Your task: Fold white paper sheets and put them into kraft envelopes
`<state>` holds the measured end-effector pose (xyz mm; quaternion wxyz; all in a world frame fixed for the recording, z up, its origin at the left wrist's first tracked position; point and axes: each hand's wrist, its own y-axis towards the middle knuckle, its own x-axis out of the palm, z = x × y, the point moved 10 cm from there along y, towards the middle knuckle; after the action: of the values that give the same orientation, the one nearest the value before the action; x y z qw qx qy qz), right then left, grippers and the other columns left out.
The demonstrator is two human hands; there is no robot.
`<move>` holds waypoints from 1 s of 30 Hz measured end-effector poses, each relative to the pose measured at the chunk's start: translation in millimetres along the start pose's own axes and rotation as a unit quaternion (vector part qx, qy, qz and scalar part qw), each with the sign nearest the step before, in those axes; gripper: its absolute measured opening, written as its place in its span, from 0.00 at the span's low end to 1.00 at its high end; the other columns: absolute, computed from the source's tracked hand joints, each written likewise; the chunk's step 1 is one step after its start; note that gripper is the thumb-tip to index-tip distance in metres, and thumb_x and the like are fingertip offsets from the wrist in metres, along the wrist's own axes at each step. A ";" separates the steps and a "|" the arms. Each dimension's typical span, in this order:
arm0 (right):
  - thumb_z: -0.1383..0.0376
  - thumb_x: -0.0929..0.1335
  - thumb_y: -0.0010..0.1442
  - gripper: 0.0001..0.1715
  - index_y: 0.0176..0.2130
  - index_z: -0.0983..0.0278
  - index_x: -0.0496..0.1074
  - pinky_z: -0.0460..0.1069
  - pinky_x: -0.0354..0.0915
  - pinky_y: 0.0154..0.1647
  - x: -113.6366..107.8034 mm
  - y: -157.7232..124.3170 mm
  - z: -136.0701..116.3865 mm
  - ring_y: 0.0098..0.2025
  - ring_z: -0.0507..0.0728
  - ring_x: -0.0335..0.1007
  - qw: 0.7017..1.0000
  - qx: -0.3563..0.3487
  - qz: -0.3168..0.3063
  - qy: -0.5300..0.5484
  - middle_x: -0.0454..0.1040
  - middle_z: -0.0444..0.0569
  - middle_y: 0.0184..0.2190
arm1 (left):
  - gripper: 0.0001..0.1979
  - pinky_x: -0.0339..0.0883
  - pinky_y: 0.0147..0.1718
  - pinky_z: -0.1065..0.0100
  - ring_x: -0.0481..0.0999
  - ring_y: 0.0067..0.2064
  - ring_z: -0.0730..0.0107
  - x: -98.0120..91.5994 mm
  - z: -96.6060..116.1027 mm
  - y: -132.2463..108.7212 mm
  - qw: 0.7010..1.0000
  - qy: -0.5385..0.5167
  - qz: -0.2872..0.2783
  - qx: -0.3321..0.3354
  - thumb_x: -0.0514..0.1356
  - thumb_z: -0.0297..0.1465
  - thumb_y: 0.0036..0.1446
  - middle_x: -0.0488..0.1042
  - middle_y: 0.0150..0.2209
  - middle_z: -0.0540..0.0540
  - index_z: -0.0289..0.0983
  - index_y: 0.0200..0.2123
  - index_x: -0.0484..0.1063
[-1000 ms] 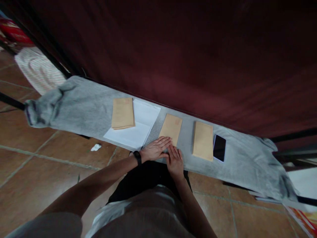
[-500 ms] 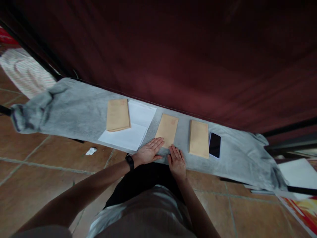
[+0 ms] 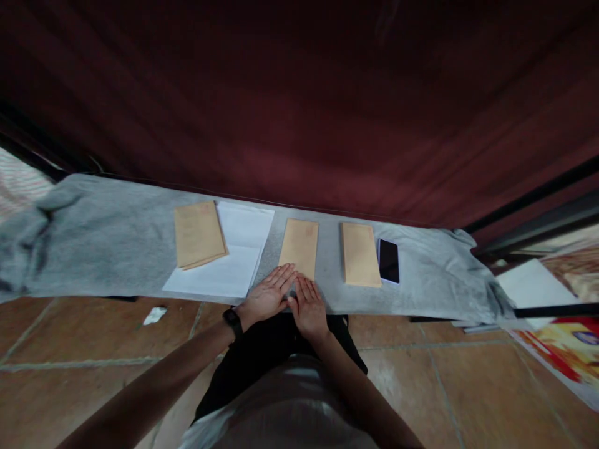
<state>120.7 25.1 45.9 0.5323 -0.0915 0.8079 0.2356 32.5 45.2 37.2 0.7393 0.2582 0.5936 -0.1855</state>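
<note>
**A:** Both hands are flat and open, gripping nothing. The left hand (image 3: pixel 266 294) and right hand (image 3: pixel 307 307) sit side by side, pressing the near end of the middle envelope (image 3: pixel 300 244) at the near edge of the cloth-covered table (image 3: pixel 116 249).

**B:** A smoothing step, I'd say. Lifting it would call for fingertips under that near edge.

**A:** Further along are a second envelope (image 3: pixel 359 254), a phone (image 3: pixel 388 260) and an envelope stack (image 3: pixel 197 234) on white sheets (image 3: pixel 236 265).

**B:** Half a second back, the hands sat further apart.

- Plain tan for middle envelope (image 3: pixel 299 246), right envelope (image 3: pixel 359 254) and left envelope stack (image 3: pixel 197 234).
- Plain white for paper sheets (image 3: pixel 234 265).
- Mottled grey for cloth (image 3: pixel 107 237).
- Black for phone (image 3: pixel 388 260) and wristband (image 3: pixel 233 317).
- Deep maroon for curtain (image 3: pixel 299 112).
- Terracotta with pale grout lines for floor tiles (image 3: pixel 70 337).
</note>
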 end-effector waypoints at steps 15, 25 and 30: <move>0.63 0.60 0.73 0.27 0.67 0.66 0.63 0.61 0.52 0.72 -21.8 -16.6 36.9 0.68 0.61 0.62 0.998 0.041 0.038 -0.016 0.66 0.55 0.66 | 0.35 0.51 0.71 0.51 0.48 0.74 0.55 -6.2 -9.0 -11.8 0.999 0.011 0.029 -0.026 0.51 0.46 0.69 0.51 0.73 0.36 0.35 0.72 0.50; 0.60 0.60 0.74 0.29 0.69 0.68 0.60 0.59 0.54 0.72 -5.3 0.1 -2.1 0.71 0.59 0.56 1.000 -0.010 0.017 0.009 0.63 0.55 0.68 | 0.35 0.55 0.69 0.49 0.53 0.73 0.52 -2.5 -10.3 -14.4 0.998 0.029 0.042 -0.037 0.49 0.44 0.70 0.53 0.72 0.33 0.33 0.73 0.49; 0.59 0.63 0.73 0.29 0.68 0.66 0.62 0.60 0.52 0.72 -2.3 -0.3 3.3 0.70 0.60 0.59 1.000 0.003 0.016 -0.002 0.65 0.55 0.67 | 0.37 0.56 0.69 0.49 0.54 0.73 0.51 -1.9 -11.7 -17.7 0.997 0.037 0.051 -0.053 0.49 0.46 0.69 0.54 0.72 0.30 0.29 0.72 0.49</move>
<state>124.4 26.1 46.8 0.5302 -0.0763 0.8089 0.2423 12.6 38.0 34.3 0.7381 0.2553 0.6154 -0.1066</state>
